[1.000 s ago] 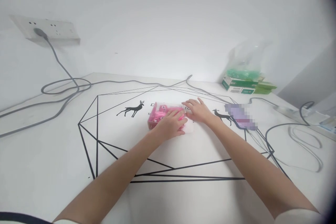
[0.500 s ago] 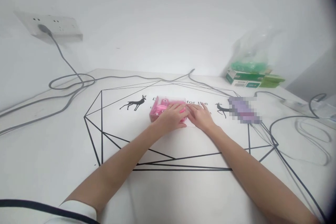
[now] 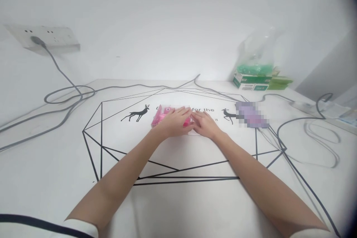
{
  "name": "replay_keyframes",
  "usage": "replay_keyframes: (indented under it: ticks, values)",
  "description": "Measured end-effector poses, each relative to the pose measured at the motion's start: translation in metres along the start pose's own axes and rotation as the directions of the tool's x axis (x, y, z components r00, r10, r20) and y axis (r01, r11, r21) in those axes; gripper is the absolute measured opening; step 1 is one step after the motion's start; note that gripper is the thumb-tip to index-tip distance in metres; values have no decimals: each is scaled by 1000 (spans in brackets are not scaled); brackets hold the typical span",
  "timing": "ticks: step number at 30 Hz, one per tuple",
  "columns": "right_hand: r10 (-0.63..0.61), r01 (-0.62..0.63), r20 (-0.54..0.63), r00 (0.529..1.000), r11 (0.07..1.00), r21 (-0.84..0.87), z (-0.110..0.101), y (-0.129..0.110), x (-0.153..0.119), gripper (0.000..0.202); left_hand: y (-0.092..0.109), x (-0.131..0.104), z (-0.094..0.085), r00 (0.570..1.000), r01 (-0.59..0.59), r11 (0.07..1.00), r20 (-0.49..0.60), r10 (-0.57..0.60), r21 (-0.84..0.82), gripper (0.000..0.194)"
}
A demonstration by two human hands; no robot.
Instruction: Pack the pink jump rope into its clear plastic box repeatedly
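Observation:
A clear plastic box (image 3: 155, 120) with bright pink items inside lies on the white table in the head view. My left hand (image 3: 176, 122) rests over the box, its fingers across the top and its thumb at the near right side. At the box's right end, my right hand (image 3: 205, 123) has its fingertips pressed to the edge, close against the left fingertips. Part of a clear flap shows beneath the right hand. Both hands hide much of the box, and the pink items' kind cannot be made out.
A blurred-out purple item (image 3: 252, 114) lies to the right. Behind it are green and white boxes (image 3: 251, 79) under a clear bag (image 3: 256, 54). Grey cables (image 3: 134, 86) run along the table's back and both sides. A socket strip (image 3: 60, 37) is on the wall.
The whole view has shifted slightly. My left hand now lies flatter and covers more of the box. My right hand stays at the box's right end.

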State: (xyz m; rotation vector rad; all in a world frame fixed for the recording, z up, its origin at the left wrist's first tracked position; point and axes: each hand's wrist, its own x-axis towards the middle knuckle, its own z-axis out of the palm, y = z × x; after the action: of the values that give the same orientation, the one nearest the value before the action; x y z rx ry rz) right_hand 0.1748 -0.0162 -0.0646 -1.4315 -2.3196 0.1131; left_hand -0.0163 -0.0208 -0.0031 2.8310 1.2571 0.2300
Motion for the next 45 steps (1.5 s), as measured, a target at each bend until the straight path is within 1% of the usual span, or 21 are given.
replay_keyframes:
  ticks: [5, 10, 13, 16, 22, 26, 30, 33, 36, 38, 41, 43, 45]
  values:
    - [65, -64, 13, 998, 997, -36, 1, 0, 0, 55, 3, 16, 5, 995, 74, 997, 63, -73, -12, 62]
    - [66, -65, 34, 997, 997, -30, 0, -1, 0, 52, 7, 17, 7, 987, 130, 989, 109, -122, -68, 58]
    - [57, -56, 29, 998, 998, -36, -2, -2, -1, 53, 10, 17, 8, 983, 172, 979, 88, -163, -112, 61]
    - [48, -48, 14, 999, 998, -36, -3, -1, -1, 53, 11, 19, 10, 984, 177, 977, 48, -173, -116, 63]
    - [36, -36, -8, 999, 999, -19, 2, 4, -1, 51, 9, 24, 11, 983, 179, 982, -17, -180, -54, 46]
    - [25, -26, -29, 999, 1000, -14, 5, 6, -2, 45, 7, 26, 15, 980, 181, 982, -70, -184, -46, 44]
    - [20, -16, -94, 995, 999, 40, 5, 5, -2, 39, 4, 27, 17, 983, 171, 984, -61, -174, -49, 45]
    - [79, -53, -153, 985, 985, 167, 2, 4, -2, 38, 4, 26, 16, 983, 178, 983, -28, -179, -48, 47]
    - [172, -96, -187, 967, 928, 359, 0, 4, -2, 39, 3, 26, 15, 983, 183, 982, 1, -184, -52, 51]
    - [232, -102, -203, 951, 859, 501, 0, 4, -1, 40, 2, 25, 14, 983, 181, 982, 10, -181, -55, 56]
    - [336, -114, -186, 923, 702, 703, 3, 3, 1, 43, 0, 24, 13, 986, 165, 985, 26, -164, -56, 58]
    - [395, -138, -130, 909, 580, 803, 4, 1, 3, 47, -3, 23, 11, 988, 150, 987, 37, -148, -59, 57]
    - [429, -156, -70, 900, 468, 870, 5, -3, 5, 51, -6, 22, 8, 989, 144, 987, 55, -140, -74, 57]
